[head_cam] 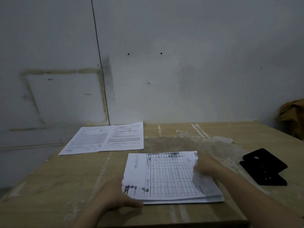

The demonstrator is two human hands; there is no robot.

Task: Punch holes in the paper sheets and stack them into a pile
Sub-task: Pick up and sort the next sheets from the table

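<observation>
A stack of printed paper sheets [169, 176] with a grid table on top lies on the table in front of me. My left hand [115, 193] rests against the stack's left edge, thumb along the near corner. At the right edge, my right hand [207, 167] lifts the top sheets with curled fingers. A black hole punch [263, 167] sits to the right of the stack, apart from both hands. Two more printed sheets [105, 139] lie side by side at the back left.
The wooden table [57, 186] has worn, whitish patches near its middle. A grey wall [164, 63] rises right behind it. A brown cloth bundle [291, 116] sits at the far right edge. The table's left edge drops off near the back sheets.
</observation>
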